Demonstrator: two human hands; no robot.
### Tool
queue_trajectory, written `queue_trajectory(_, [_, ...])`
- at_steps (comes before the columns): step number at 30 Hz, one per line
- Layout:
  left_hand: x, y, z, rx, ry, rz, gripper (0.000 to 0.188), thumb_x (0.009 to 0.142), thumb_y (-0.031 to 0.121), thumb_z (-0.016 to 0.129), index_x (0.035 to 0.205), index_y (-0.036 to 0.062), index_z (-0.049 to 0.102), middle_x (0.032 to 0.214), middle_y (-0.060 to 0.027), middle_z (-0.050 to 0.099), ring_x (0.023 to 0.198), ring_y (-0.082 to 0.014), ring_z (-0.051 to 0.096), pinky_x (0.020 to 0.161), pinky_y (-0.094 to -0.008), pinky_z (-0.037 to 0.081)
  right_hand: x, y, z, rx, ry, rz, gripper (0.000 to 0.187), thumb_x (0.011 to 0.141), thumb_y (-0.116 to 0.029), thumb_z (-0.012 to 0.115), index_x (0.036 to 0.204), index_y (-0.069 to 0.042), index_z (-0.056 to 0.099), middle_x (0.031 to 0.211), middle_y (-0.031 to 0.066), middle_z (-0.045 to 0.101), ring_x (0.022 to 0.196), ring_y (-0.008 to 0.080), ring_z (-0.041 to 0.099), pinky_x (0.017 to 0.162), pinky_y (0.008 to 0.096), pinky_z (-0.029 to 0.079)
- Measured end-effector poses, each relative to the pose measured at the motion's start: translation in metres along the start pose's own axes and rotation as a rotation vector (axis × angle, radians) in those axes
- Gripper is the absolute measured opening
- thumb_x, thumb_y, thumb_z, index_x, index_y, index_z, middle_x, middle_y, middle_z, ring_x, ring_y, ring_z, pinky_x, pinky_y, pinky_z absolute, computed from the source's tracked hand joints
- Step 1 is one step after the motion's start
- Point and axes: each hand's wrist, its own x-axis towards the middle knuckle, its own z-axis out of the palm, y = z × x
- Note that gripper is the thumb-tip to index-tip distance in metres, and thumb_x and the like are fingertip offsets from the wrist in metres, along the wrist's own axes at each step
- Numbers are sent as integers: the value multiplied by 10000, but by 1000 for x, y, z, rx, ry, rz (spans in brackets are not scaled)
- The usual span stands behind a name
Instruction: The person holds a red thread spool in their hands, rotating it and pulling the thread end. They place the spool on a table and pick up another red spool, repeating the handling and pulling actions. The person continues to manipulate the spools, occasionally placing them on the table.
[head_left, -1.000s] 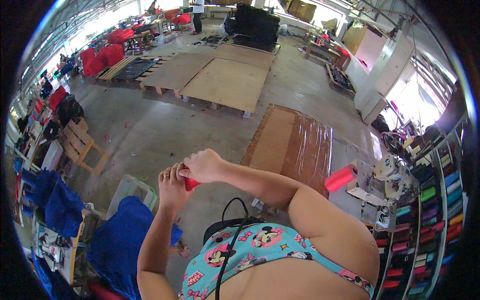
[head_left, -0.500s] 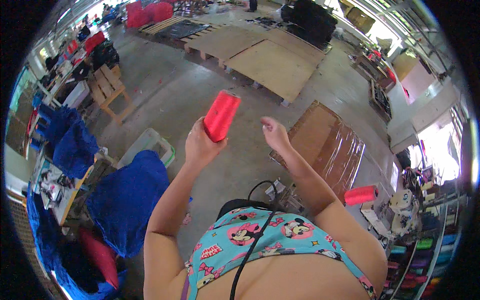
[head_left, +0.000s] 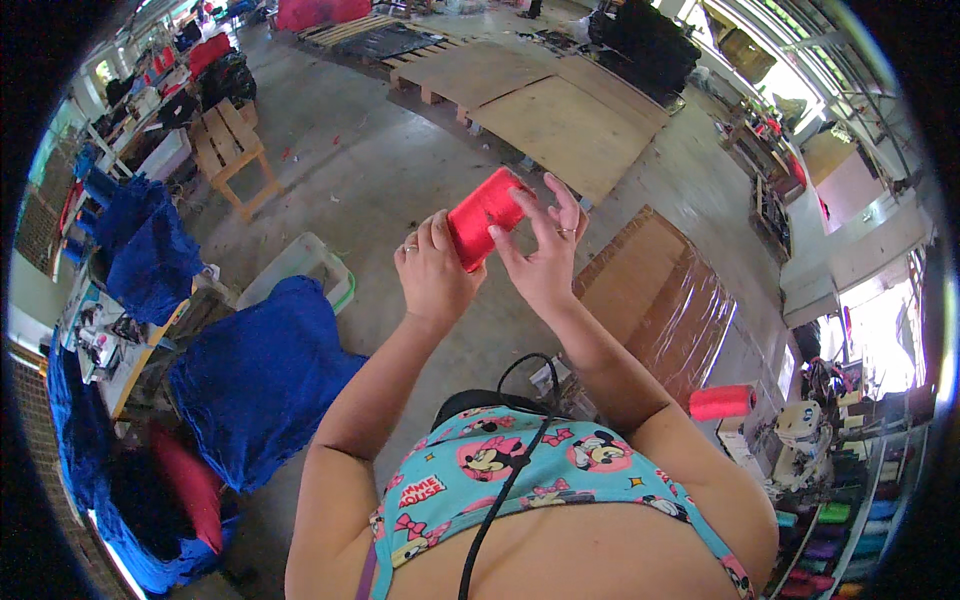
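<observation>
A red cone of thread is held up in front of me, tilted with its top leaning to the right. My left hand is closed around its lower left side, a ring on one finger. At the cone's right side is my right hand, its fingers spread apart. The thumb and one finger lie over the red thread, seemingly touching it, while other fingers rise past it. Whether a loose thread end is between them is too fine to make out.
Blue fabric drapes over a clear plastic bin at left. A wooden chair stands beyond it. Flattened cardboard lies on the floor at right, near another red thread cone by a machine. Low wooden platforms are ahead.
My right hand has come left from apart to the cone, its fingers spreading from a closed pose. My left hand has shifted slightly right, and the cone leans more to the right.
</observation>
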Motion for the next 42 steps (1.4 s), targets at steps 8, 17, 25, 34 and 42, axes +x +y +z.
queue_trajectory(8, [3, 1, -6, 25, 63, 27, 710, 564, 289, 749, 1142, 33, 426, 1047, -154, 554, 938, -329, 558, 783, -428, 443, 0, 0, 6, -161, 6, -150, 140, 663, -93, 688, 778, -137, 622, 1167, 24, 488, 1085, 299, 372, 920, 409, 307])
queue_trajectory(17, [9, -19, -3, -112, 7, -130, 732, 557, 300, 765, 1131, -1, 426, 1005, -184, 553, 904, -355, 558, 778, -433, 458, -25, 59, 0, -280, -146, 7, 119, 664, -26, 619, 725, -117, 573, 1012, 45, 528, 1006, 305, 437, 873, 411, 334])
queue_trajectory(25, [17, -23, 2, -3, -77, -64, 669, 615, 280, 699, 1164, 12, 427, 1076, -144, 537, 977, -320, 537, 828, -443, 406, -61, 131, 9, 283, -471, 752, 104, 818, -66, 537, 903, -36, 588, 875, 56, 598, 826, 184, 540, 684, 314, 459])
queue_trajectory(34, [13, -37, 20, 246, -144, 22, 741, 604, 311, 717, 1209, 38, 387, 1141, -124, 485, 1056, -299, 473, 878, -455, 350, -27, 41, 22, 1147, -37, 1307, 430, 815, -136, 600, 1193, -71, 406, 1142, 57, 474, 891, 180, 523, 758, 369, 453])
queue_trajectory(42, [1, 23, 6, -239, -373, -84, 748, 594, 336, 752, 1168, -2, 411, 1020, -129, 563, 900, -311, 570, 777, -401, 459, -7, 27, 29, 1118, -46, 1128, 305, 722, -84, 693, 958, -62, 501, 855, 42, 583, 774, 161, 585, 709, 323, 485])
